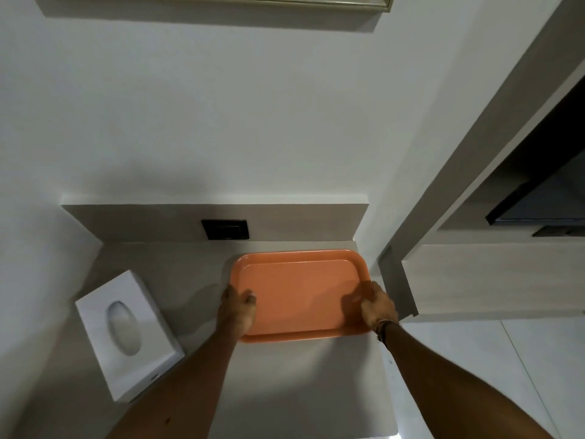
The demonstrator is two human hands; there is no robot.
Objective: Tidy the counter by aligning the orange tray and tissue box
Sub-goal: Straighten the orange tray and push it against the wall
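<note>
An empty orange tray [297, 289] lies flat at the back right of the pale counter [285, 384], its long side roughly parallel to the back wall. My left hand [236, 308] grips the tray's left rim with the thumb over the edge. My right hand [378, 304] grips the right rim the same way. A white tissue box [126, 334] with an oval opening on top sits at the counter's left, turned at an angle to the tray and apart from it.
A black wall socket [225, 229] sits in the low backsplash behind the tray. The counter's right edge drops to a white floor [474, 375]. A wooden cabinet [493, 280] with a dark screen [544, 201] stands to the right.
</note>
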